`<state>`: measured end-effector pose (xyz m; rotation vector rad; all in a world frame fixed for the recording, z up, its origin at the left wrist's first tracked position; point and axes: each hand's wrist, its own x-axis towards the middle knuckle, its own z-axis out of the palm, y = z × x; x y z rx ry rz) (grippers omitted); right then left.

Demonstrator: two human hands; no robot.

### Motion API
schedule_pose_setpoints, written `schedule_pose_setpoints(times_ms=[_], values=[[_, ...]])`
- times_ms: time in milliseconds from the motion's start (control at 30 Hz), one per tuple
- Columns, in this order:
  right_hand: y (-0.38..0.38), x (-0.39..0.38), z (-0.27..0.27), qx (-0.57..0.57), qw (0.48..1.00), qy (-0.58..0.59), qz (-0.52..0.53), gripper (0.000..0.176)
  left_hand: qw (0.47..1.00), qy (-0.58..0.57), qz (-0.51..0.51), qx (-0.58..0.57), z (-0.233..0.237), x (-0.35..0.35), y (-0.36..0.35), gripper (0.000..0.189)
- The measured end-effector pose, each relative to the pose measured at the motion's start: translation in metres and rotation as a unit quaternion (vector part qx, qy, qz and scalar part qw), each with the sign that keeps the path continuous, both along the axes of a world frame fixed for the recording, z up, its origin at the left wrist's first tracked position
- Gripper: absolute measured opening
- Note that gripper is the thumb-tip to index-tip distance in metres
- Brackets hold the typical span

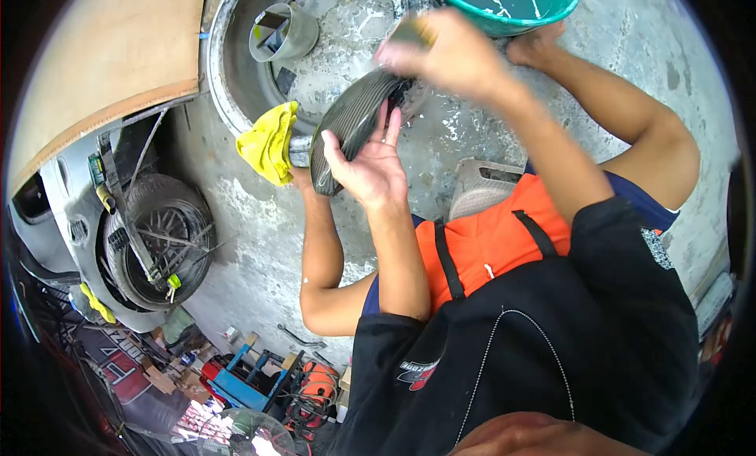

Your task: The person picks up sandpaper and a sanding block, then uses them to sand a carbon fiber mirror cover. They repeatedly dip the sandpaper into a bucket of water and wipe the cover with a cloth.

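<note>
A glossy dark curved shell with a carbon-fibre weave (346, 116) is tilted up in front of me. My left hand (374, 166) supports it from beneath, thumb along the near edge and fingers spread behind it. At the shell's upper end is my right hand (441, 53), smeared by motion, with fingers closed around a small olive-and-yellow pad (413, 34); its exact kind I cannot tell. A bright yellow cloth (268, 145) drapes over the edge of a large round metal ring (223, 86), left of the shell.
Inside the ring stands a grey tub (299, 37) holding small items. A teal basin (504, 24) of cloudy water sits at the top, by my foot. Further left are a wooden panel (102, 54) and a car wheel (161, 239). Tools and a blue stand (244, 377) lie lower left.
</note>
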<state>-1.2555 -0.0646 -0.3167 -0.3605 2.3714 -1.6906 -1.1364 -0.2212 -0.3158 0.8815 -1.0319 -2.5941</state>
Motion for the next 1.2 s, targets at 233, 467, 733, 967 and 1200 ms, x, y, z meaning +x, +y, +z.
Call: schedule_pose_setpoints(times_ms=[233,467,733,967,1200], values=[[0.118,-0.139,-0.134,0.535,0.844,-0.039,0.008,0.03,0.998,0.063,-0.013,0.008,-0.011,0.006,-0.002,0.055],[0.069,-0.078,-0.02,0.312,0.937,0.118,-0.105,0.023,0.994,0.053,0.059,-0.074,-0.014,0.003,0.025,0.05],[-0.033,0.049,-0.019,-0.014,0.949,0.315,0.018,0.01,0.994,0.094,0.05,-0.03,-0.008,0.001,0.035,0.042],[-0.039,0.075,-0.007,0.052,0.951,0.305,-0.015,0.014,0.993,0.09,0.071,0.026,-0.011,0.006,0.042,0.041],[-0.048,0.067,0.001,0.008,0.982,0.175,-0.075,0.013,0.989,0.081,0.07,0.1,-0.005,-0.002,0.041,0.042]])
